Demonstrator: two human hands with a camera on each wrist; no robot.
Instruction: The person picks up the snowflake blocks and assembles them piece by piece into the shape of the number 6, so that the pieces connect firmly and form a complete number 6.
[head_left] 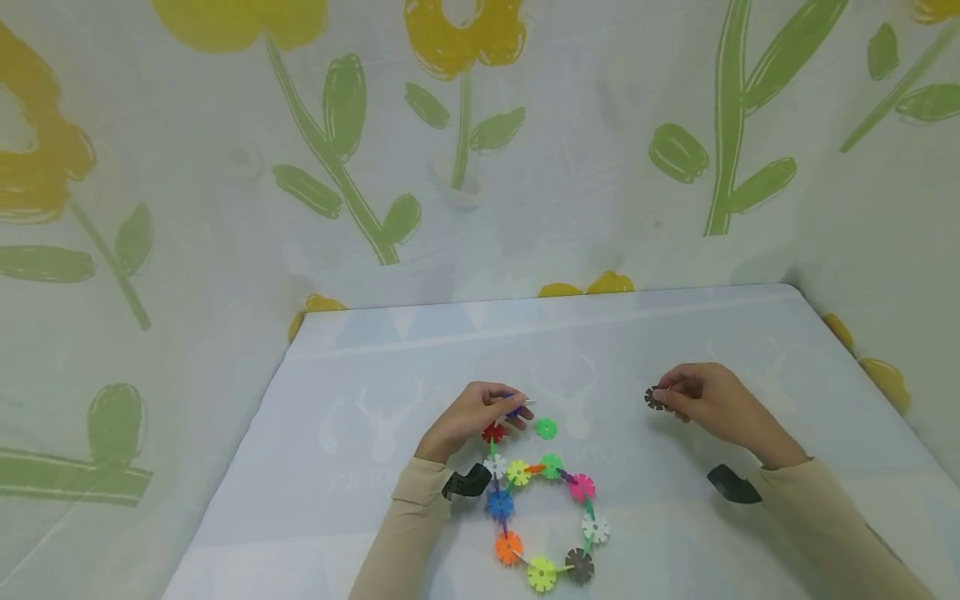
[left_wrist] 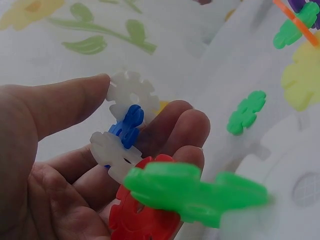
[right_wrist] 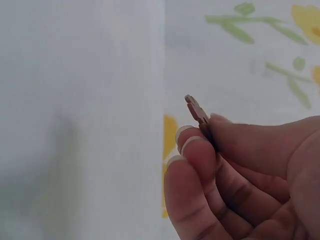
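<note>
My left hand (head_left: 474, 417) is at the top end of a chain of notched plastic snowflake discs. Its thumb and fingers hold that end; the left wrist view shows a white disc (left_wrist: 131, 89) by a fingertip, then a blue disc (left_wrist: 131, 125), another white one, a red disc (left_wrist: 142, 217) and a blurred green disc (left_wrist: 195, 192). Below the hand the chain closes into a ring with pink, white, brown, yellow, orange and blue discs (head_left: 500, 504). Off to the right, my right hand (head_left: 712, 402) pinches a single brown snowflake disc (head_left: 653, 398) between thumb and fingers, above the table.
A loose green disc (head_left: 547, 428) lies on the table just right of the left hand. The pale, patterned table (head_left: 315, 433) has walls of flower-printed cloth (head_left: 555, 192) behind and at both sides. Dark wrist-worn devices (head_left: 733, 485) sit below each hand.
</note>
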